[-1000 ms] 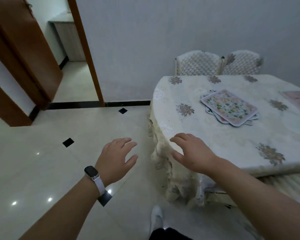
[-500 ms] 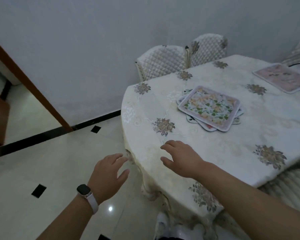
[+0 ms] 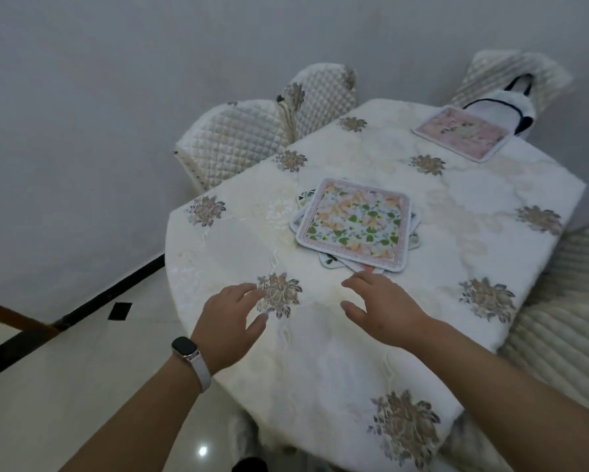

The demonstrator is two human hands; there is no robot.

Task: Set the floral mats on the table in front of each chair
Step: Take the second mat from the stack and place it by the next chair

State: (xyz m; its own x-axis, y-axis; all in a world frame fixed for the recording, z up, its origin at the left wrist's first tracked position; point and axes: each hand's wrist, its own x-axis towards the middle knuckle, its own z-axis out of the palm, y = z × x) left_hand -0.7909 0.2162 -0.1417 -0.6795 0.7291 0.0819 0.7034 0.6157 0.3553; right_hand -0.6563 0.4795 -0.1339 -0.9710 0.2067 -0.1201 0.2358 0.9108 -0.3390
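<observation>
Mats (image 3: pixel 353 223) beyond both spread hands (image 3: pixel 386 310)

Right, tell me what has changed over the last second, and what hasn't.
The person has stepped up to the table, so both hands have moved from beyond its edge to over the cloth. The right hand has reached forward until its fingertips nearly meet the stack of floral mats; the left hand follows, open. Nothing has been gripped. The stack and the single pink mat at the far end lie as before.
</observation>
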